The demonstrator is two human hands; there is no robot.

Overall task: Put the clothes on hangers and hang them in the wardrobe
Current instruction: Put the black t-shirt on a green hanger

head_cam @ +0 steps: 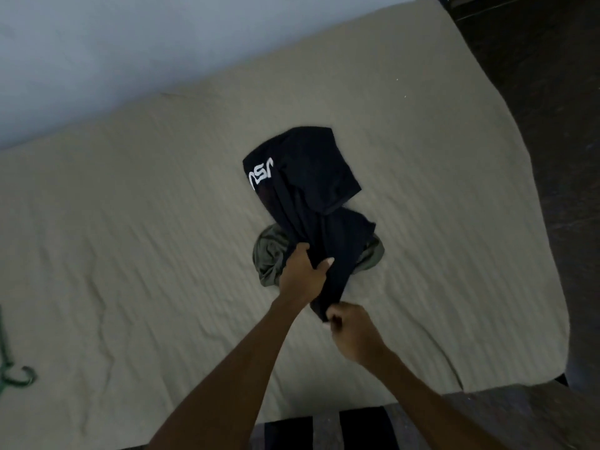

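A black T-shirt (311, 186) with white lettering lies bunched in the middle of the bed. My left hand (302, 274) grips a fold of its fabric near the lower part. My right hand (352, 329) pinches the shirt's near end, closest to me. Under the shirt lies an olive-green garment (271, 258), mostly covered, showing on both sides of the black cloth. A green hanger (13, 368) rests at the far left edge of the bed, only partly in view.
The bed (162, 222) has a wrinkled beige sheet and stands against a pale wall (130, 43). Dark floor (552, 92) runs along the right side. The bed's near edge and a dark frame (357, 427) are at the bottom.
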